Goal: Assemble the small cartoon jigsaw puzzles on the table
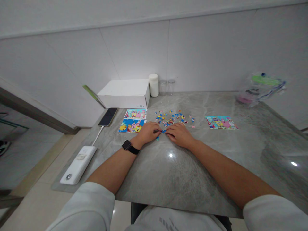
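Both hands meet over the grey table, fingertips nearly touching. Between them is a small blue jigsaw puzzle piece (163, 131). My left hand (149, 132), with a black watch on its wrist, is closed in a pinch at the piece's left side; a small dark piece (157, 131) shows by its fingers. My right hand (179, 134) pinches from the right. How the fingers grip is partly hidden. Just below the left fingertips lies another bluish puzzle piece (157, 138). A scatter of loose puzzle pieces (173, 118) spreads behind the hands.
Left of the pile lie two cartoon picture cards, an upper one (135, 113) and a lower one (130, 126). A third picture card (221, 122) lies right. Around them are a phone (108, 117), power bank (78, 165), white box (124, 93), white bottle (153, 85) and plastic bag (260, 89).
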{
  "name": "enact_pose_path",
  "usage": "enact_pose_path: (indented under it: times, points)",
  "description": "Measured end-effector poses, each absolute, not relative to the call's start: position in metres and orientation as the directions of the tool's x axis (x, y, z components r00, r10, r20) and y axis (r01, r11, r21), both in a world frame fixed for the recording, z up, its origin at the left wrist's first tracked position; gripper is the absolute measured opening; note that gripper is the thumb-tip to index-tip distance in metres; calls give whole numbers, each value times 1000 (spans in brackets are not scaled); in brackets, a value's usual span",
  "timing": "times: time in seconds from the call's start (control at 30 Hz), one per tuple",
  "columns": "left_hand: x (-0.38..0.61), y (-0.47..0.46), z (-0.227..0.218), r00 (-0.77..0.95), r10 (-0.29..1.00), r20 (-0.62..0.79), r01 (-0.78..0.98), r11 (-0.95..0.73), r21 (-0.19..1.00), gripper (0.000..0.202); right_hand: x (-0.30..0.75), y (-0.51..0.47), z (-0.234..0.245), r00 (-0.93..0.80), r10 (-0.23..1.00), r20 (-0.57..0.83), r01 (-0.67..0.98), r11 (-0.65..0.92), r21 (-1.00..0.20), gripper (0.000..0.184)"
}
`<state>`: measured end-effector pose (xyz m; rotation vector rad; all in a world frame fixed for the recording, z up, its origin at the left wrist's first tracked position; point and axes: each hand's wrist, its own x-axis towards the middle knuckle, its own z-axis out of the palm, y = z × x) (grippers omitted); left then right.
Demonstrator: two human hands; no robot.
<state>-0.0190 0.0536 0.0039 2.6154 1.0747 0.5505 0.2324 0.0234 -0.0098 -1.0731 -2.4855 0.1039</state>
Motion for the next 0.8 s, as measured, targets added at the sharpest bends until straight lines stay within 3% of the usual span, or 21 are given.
enact_pose_path:
  times: [0.27,0.8]
  points:
    - [-18,52,7,673,705,223,638,-706,307,17,232,22,-8,-625,700,345,666,709,-232,22]
    - [-24,56,6,668,701,250,580,-701,415,14,230,17,-1,-627,710,321,669,702,-246,26]
